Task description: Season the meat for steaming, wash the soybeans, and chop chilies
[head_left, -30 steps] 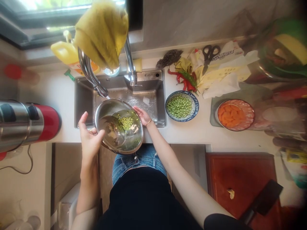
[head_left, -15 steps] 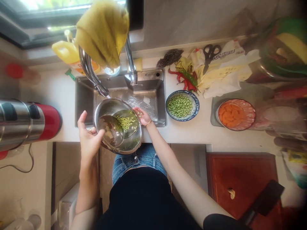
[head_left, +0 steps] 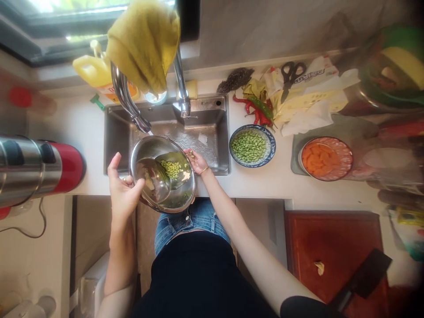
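A tilted stainless steel bowl (head_left: 182, 194) hangs over the sink's front edge, with water and a small pile of shelled green beans (head_left: 171, 169) inside. My left hand (head_left: 124, 187) grips its left rim, thumb over the edge and the other fingers partly hidden. My right hand (head_left: 198, 162) is by the bowl's right rim, its fingers curled around what look like a few small beans or bean skins. Above the bowl, the faucet spout (head_left: 142, 123) points down with a thin stream of water. A patterned blue-and-white bowl (head_left: 273, 148) full of green beans stands right of the sink.
Behind the bowl is the steel sink (head_left: 217, 145). Red and green chillies (head_left: 261, 110), scissors (head_left: 290, 77) and a plate of sliced carrots (head_left: 323, 157) lie on the right. A cleaver (head_left: 371, 274) rests on a red-brown board (head_left: 318, 238). A yellow cloth (head_left: 142, 44) drapes the faucet.
The beans and water in the steel bowl have shifted slightly to the left. My right fingers have moved a little, and small bits show more clearly at them. The left hand keeps its hold.
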